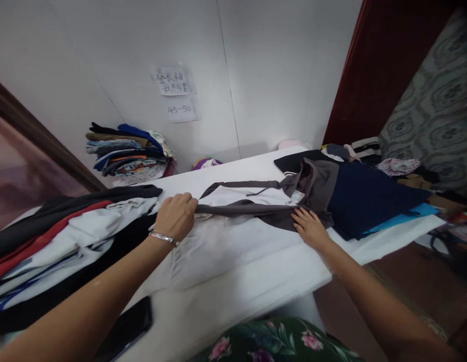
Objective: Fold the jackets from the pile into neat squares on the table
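Note:
A hooded jacket in dark grey and white (224,239) lies across the white table (294,266) in the head view. Its grey hood (320,183) is at the right end, with a drawstring beside it. My left hand (176,216), a silver bracelet at its wrist, is closed on the jacket's dark edge at the left end. Resting on the grey cloth just below the hood, my right hand (311,229) has its fingers stretched out and flat. Whatever lies under its palm is hidden.
Loose clothes (82,226) are heaped along the left side, and a folded stack (128,151) stands at the back left. A navy garment (373,198) lies right of the hood. A dark phone (130,327) is near the front edge. Paper signs (176,83) hang on the wall.

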A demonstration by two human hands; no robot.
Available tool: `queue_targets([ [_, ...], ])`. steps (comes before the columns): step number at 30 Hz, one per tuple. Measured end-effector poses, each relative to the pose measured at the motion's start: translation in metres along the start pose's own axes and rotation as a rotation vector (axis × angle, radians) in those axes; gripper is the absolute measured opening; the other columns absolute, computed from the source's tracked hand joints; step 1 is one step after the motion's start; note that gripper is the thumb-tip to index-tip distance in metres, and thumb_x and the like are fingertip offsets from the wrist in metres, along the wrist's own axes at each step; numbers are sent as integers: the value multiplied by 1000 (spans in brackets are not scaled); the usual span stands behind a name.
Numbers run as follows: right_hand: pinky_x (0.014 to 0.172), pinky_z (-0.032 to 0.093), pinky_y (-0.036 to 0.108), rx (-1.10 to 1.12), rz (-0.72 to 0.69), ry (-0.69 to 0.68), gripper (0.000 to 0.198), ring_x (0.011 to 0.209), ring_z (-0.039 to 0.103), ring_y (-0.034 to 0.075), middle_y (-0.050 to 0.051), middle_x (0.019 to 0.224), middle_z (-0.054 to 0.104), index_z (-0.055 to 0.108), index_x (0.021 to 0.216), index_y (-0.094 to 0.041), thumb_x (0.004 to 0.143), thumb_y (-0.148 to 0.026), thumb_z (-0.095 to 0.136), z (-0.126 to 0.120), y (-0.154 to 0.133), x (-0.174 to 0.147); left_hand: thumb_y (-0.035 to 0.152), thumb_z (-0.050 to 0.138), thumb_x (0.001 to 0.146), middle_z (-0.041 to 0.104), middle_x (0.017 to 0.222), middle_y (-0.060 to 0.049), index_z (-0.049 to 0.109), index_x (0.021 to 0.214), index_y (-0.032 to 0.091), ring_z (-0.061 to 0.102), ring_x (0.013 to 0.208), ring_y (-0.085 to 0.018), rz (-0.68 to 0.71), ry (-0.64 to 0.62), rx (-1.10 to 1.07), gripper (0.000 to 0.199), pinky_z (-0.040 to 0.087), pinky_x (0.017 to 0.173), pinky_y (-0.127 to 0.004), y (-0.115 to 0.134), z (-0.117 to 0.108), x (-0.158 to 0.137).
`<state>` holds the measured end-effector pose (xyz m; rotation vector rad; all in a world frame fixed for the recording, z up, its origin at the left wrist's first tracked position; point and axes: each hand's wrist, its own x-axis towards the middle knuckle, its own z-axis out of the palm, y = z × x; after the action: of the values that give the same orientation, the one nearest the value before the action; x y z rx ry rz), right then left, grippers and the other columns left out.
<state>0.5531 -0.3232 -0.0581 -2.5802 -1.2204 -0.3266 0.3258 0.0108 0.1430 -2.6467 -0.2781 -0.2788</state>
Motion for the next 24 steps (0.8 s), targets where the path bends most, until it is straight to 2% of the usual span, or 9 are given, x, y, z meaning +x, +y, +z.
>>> queue_targets([
  [2, 109, 27, 50, 34, -37, 28, 43, 136, 36, 26, 11, 141, 48, 58, 128, -17, 94, -31, 35, 1, 2, -2, 9, 41, 84, 61, 92, -10, 63, 85, 17, 55, 92, -24, 68, 130, 3, 23, 40, 88, -42, -7, -5, -12],
  [4, 107, 31, 51, 83, -61, 80, 40, 131, 43, 26, 12, 134, 56, 63, 120, -17, 93, -29, 37, 1, 4, -5, 7, 39, 84, 61, 90, -7, 62, 81, 18, 55, 89, -21, 176, 151, -19, 26, 36, 95, -42, -5, 4, -35],
  [7, 100, 39, 48, 186, -74, 187, 34, 111, 59, 26, 11, 113, 68, 71, 105, -19, 90, -25, 41, -1, 5, -9, 3, 38, 83, 60, 83, -6, 61, 77, 19, 54, 81, -20, 256, -17, -89, 29, 39, 86, -39, 7, 44, -78],
  [10, 89, 46, 43, 278, -64, 268, 27, 94, 64, 24, 9, 97, 71, 72, 93, -19, 86, -23, 46, -4, 4, -11, 1, 38, 81, 61, 86, -7, 62, 83, 18, 55, 80, -21, 134, -203, -167, 30, 42, 74, -36, 18, 85, -115],
  [12, 84, 47, 41, 329, -40, 298, 23, 89, 64, 24, 8, 91, 71, 71, 88, -19, 85, -25, 49, -5, 3, -12, -1, 39, 77, 61, 91, -8, 63, 89, 17, 55, 84, -22, 45, -271, -228, 32, 42, 73, -36, 21, 98, -127],
  [17, 73, 48, 33, 522, 99, 445, 21, 77, 61, 19, 4, 78, 66, 64, 75, -21, 86, -32, 51, -12, 5, -16, 4, 50, 65, 64, 101, -6, 65, 98, 18, 57, 96, -21, -71, -434, -514, 39, 43, 85, -33, 5, 87, -117],
  [20, 78, 48, 35, 487, 156, 582, 20, 81, 60, 20, 5, 80, 65, 63, 75, -21, 86, -34, 53, -23, 3, -18, 24, 53, 75, 67, 97, -2, 64, 104, 22, 61, 88, -18, -199, -524, -755, 31, 47, 80, -30, -6, 76, -101],
  [22, 86, 46, 38, 435, 160, 608, 18, 90, 59, 22, 7, 91, 66, 65, 81, -21, 86, -33, 52, -32, 2, -17, 40, 47, 83, 68, 94, -2, 64, 103, 22, 62, 81, -18, -286, -443, -802, 32, 49, 76, -30, -6, 73, -90],
  [24, 93, 44, 41, 416, 166, 579, 20, 101, 58, 24, 9, 103, 66, 66, 90, -22, 87, -32, 49, -39, 2, -15, 45, 41, 86, 68, 99, -4, 64, 100, 21, 63, 86, -19, -269, -297, -763, 36, 49, 80, -32, 1, 73, -80],
])
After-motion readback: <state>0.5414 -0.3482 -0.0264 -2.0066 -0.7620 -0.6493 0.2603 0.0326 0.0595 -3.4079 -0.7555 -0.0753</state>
